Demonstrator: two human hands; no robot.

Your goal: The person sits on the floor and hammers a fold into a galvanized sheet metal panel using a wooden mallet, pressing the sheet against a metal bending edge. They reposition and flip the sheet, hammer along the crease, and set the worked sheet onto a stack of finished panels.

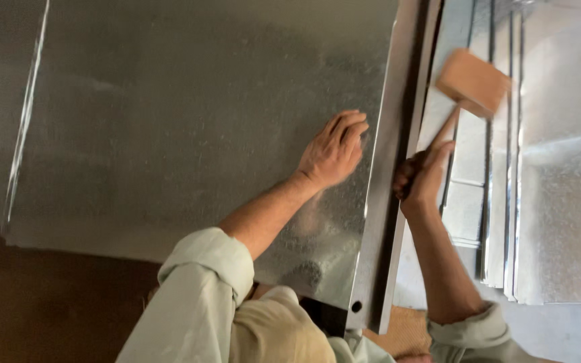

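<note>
A: What lies nearest, at the bottom of the frame?

B: Pale green sleeves [203,296] and beige trousers, cut off by the lower edge.

A: And the hands?

B: Left hand [334,149], centre, rests flat with fingers spread on the galvanized sheet [183,121]. Right hand [421,176], right of centre, is closed around the handle of a wooden mallet [473,82]; its block head, upper right, is blurred.

A: The surface between them?

B: A dark steel angle bar [388,202] runs top to bottom under the sheet's right edge.

A: Farther right?

B: Stacked folded metal strips [499,222] and another sheet [566,222]. Brown floor [48,302] shows at lower left.
</note>
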